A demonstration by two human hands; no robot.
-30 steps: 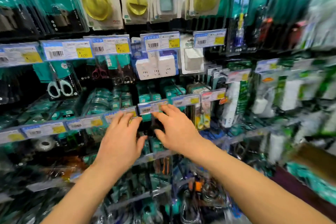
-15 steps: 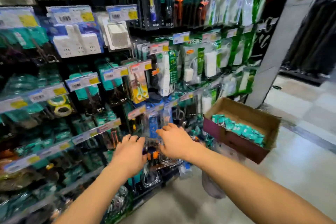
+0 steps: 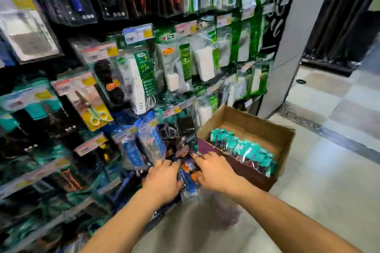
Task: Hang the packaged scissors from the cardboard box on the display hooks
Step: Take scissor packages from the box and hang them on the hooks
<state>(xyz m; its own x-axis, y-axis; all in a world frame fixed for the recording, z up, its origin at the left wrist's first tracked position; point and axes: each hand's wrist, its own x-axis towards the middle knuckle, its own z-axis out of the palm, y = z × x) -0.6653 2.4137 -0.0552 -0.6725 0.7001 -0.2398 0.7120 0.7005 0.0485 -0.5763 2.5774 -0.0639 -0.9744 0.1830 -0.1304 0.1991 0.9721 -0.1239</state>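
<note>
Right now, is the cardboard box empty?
No, a row of teal packaged scissors lies along the near side inside the cardboard box.

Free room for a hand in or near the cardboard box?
Free: bare back half of the cardboard box, behind the teal scissors packs; floor tiles right of it. Crowded: the box's front edge, the display wall, and low packs at the left hand and right hand.
</note>
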